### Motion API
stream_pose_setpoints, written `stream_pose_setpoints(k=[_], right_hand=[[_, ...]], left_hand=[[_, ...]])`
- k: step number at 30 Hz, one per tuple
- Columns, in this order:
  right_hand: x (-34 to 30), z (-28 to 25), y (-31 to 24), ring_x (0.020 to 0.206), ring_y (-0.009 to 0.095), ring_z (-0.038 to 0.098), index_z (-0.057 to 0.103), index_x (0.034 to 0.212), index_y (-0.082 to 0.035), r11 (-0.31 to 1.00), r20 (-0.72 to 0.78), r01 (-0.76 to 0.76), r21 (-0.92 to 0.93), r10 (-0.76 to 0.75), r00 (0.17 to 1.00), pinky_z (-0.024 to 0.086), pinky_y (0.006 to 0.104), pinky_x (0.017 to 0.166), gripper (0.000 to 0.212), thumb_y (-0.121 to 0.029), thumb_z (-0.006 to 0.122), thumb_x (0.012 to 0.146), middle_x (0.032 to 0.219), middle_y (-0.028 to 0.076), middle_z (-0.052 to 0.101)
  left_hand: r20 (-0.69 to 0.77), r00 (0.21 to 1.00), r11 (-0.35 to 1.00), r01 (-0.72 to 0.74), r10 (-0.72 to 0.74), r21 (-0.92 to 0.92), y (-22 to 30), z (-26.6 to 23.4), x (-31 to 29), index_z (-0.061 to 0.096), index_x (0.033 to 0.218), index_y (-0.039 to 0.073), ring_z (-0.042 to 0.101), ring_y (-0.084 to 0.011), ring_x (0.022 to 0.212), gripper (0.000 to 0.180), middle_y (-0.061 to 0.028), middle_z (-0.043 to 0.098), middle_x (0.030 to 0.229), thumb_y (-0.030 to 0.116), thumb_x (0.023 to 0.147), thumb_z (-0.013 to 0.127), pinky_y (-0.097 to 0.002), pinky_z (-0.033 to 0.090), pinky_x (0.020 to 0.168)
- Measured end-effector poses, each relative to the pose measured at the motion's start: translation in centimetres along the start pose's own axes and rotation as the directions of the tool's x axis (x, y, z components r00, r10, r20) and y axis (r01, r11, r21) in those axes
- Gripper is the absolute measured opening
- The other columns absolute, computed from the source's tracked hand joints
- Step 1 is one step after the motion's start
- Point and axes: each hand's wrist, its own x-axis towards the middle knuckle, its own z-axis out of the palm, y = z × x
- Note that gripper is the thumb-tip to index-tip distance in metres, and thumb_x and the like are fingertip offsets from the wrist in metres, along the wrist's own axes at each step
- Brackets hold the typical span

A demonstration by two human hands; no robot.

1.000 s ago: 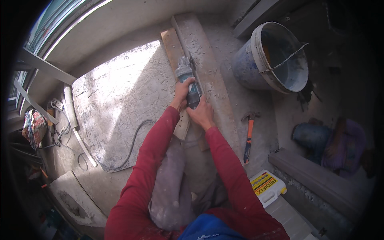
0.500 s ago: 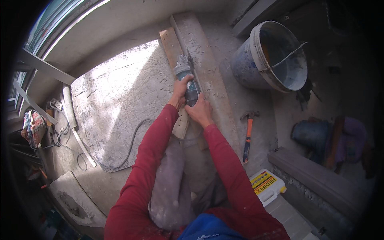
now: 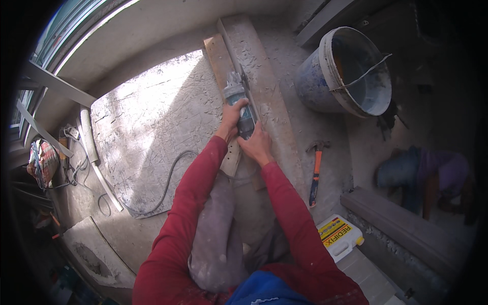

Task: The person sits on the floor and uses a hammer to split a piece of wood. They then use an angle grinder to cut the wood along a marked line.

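Observation:
My left hand (image 3: 232, 118) is closed round the teal-and-grey body of a power tool that looks like an angle grinder (image 3: 237, 104). My right hand (image 3: 257, 145) grips the tool's dark rear end, thumb against it. The grinder's pale, dusty head points away from me over a narrow wooden board (image 3: 220, 58). Along the tool's right side runs a thin grey strip (image 3: 250, 94), beside a thick, dusty plank (image 3: 262, 68). A grey cord (image 3: 175, 165) loops leftward near my left forearm. The underside of the grinder's head cannot be made out.
A scratched flat panel (image 3: 137, 122) lies left. At right stand a dirty bucket (image 3: 325, 76), an orange-handled hammer (image 3: 315, 175) and a white-and-yellow jug (image 3: 341, 238). Another person (image 3: 442, 173) bends low at far right, beyond a grey beam (image 3: 396, 223). Trim strips (image 3: 56, 84) lean at left.
Both my hands and the grinder have shifted slightly toward me and to the right. The person at far right has changed posture. The bucket, hammer and jug stay put.

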Motion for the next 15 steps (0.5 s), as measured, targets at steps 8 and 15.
stream_pose_setpoints(k=[8,15], right_hand=[[-0.41,0.02,0.10,0.096,0.051,0.070,0.049,0.123,0.005,1.000,-0.009,-0.001,-0.009,0.001,1.000,0.055,0.0565,0.085,0.071,-0.038,0.079,0.075,0.100,0.033,0.071],[-0.14,-0.32,-0.31,0.098,0.051,0.070,0.049,0.123,0.004,1.000,0.011,-0.019,-0.017,0.019,1.000,0.055,0.0569,0.086,0.069,-0.037,0.077,0.076,0.101,0.033,0.071]], left_hand=[[0.010,1.000,1.000,0.016,-0.016,-0.027,-0.93,-0.35,0.17,0.066,0.113,0.002,0.071,-0.0188,0.078,0.031,-0.0092,0.075,0.098,0.022,0.091,0.073,-0.0360,0.059,0.073],[0.016,1.000,0.999,0.021,-0.021,-0.042,-0.52,-0.17,0.36,0.067,0.111,0.001,0.070,-0.0188,0.074,0.030,-0.0092,0.075,0.094,0.023,0.091,0.073,-0.0357,0.059,0.069]])
